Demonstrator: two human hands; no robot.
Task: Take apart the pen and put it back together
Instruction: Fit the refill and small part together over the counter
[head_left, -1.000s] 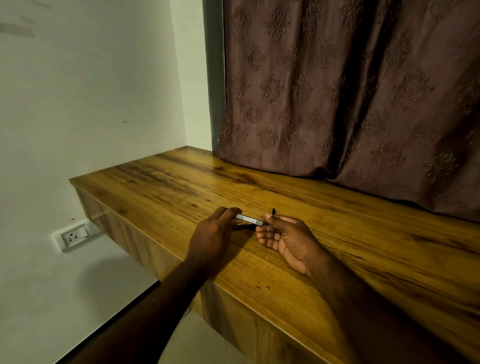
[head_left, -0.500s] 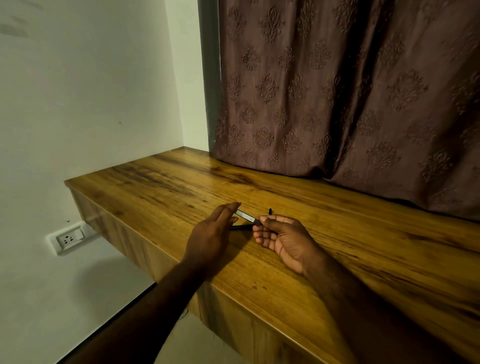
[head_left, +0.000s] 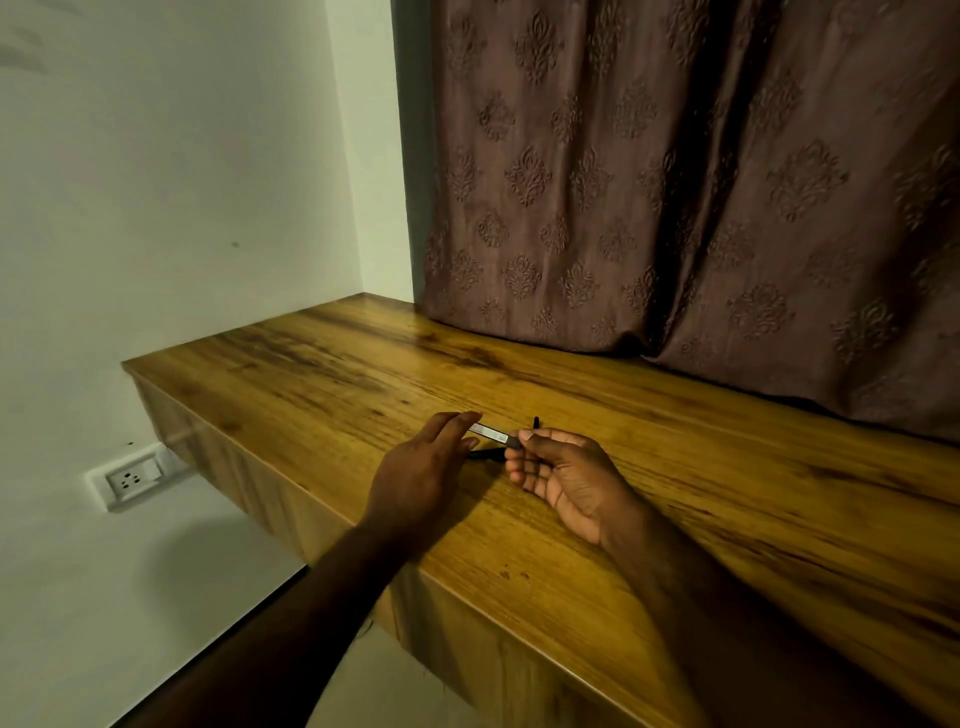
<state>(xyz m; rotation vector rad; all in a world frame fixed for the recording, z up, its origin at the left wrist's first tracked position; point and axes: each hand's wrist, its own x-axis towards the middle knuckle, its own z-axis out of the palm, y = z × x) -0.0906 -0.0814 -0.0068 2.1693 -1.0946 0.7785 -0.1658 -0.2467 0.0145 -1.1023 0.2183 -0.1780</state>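
"While I have the head view up, tell me what each hand is doing."

"The right hand (head_left: 566, 478) lies palm up on the wooden desk (head_left: 727, 493). I see its thumb and forefinger pinching the dark end of the pen (head_left: 489, 430), and its other fingers curl loosely."

"And the pen itself?"

"It is held just above the desk, with its pale barrel pointing left toward the left hand (head_left: 423, 467)."

"Is that hand gripping?"

"No. Its fingers (head_left: 457, 421) are stretched out straight, with the tips at the barrel's free end. Whether they touch it I cannot tell from here."

"Anything else nearby?"

"A slim dark piece (head_left: 485, 454) lies on the desk under the pen, between the two hands. A small dark tip (head_left: 535, 421) pokes up behind the right fingers."
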